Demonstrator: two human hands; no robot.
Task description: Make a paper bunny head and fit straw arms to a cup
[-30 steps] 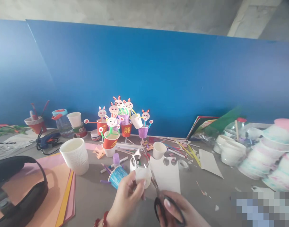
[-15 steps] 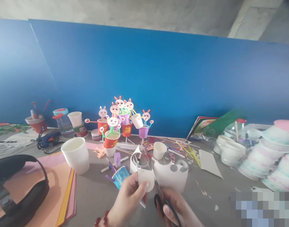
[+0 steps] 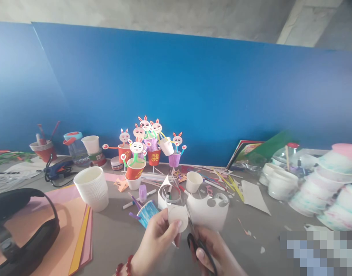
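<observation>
Across the grey bench (image 3: 112, 241), a white sheet (image 3: 207, 214) with round cut-outs shows just beyond the right hand (image 3: 212, 247), which is wrapped around the handles of the scissors (image 3: 192, 227). The left hand (image 3: 160, 234) is clamped on the white paper disc (image 3: 178, 217), pinched at its fingertips with the thumb across the front, just left of the blades; whether blades and disc touch, I cannot tell.
</observation>
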